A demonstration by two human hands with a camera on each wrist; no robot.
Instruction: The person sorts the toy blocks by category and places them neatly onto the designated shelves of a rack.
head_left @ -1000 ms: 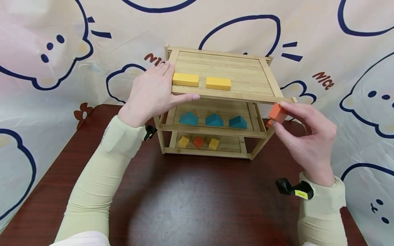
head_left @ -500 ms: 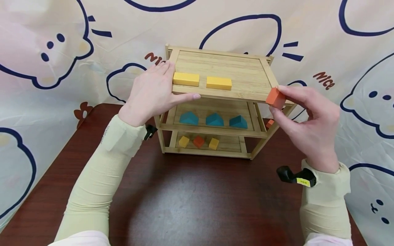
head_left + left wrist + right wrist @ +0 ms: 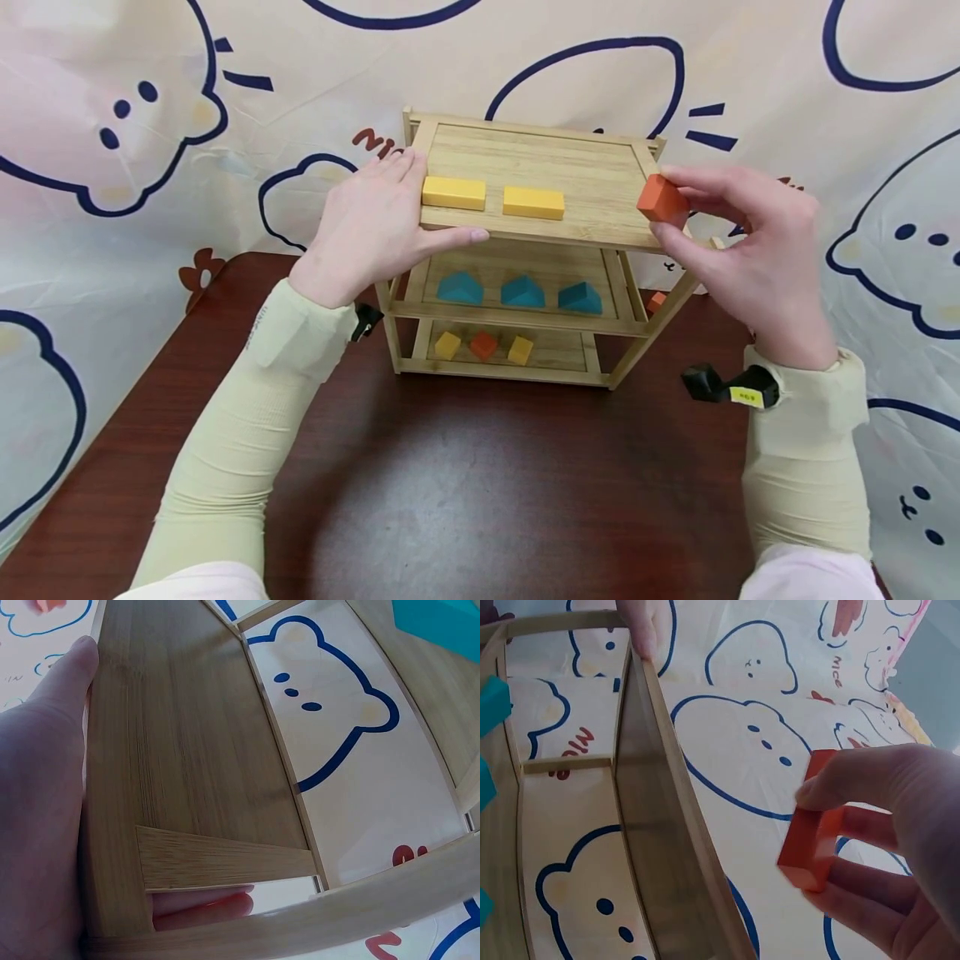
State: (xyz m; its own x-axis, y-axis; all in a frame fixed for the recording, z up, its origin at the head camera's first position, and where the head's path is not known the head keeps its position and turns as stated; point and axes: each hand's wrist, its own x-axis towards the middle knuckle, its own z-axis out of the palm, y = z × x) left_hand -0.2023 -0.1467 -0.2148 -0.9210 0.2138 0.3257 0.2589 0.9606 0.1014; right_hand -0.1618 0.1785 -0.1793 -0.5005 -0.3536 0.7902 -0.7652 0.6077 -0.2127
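Observation:
My right hand [image 3: 757,237] pinches an orange block [image 3: 662,200] between thumb and fingers, over the right front corner of the wooden shelf's top board [image 3: 592,171]. In the right wrist view the orange block [image 3: 810,832] shows as a long rectangular piece, apart from the board's edge. My left hand [image 3: 367,229] rests at the top board's left front corner, thumb stretched along the front edge. Its fingertips [image 3: 214,907] show beneath the board in the left wrist view. Beside it on top lie two yellow blocks, a left one [image 3: 453,192] and a right one [image 3: 533,202].
Three blue triangular blocks [image 3: 522,291] stand on the middle shelf. On the bottom shelf sit two yellow cubes [image 3: 447,346] with an orange cube [image 3: 483,346] between them. Another orange block [image 3: 657,302] lies on the dark table [image 3: 480,483] right of the shelf. A patterned cloth hangs behind.
My right hand has lifted the orange block from beside the shelf's right front corner up and slightly left, above the top board's level. The left hand has stayed put.

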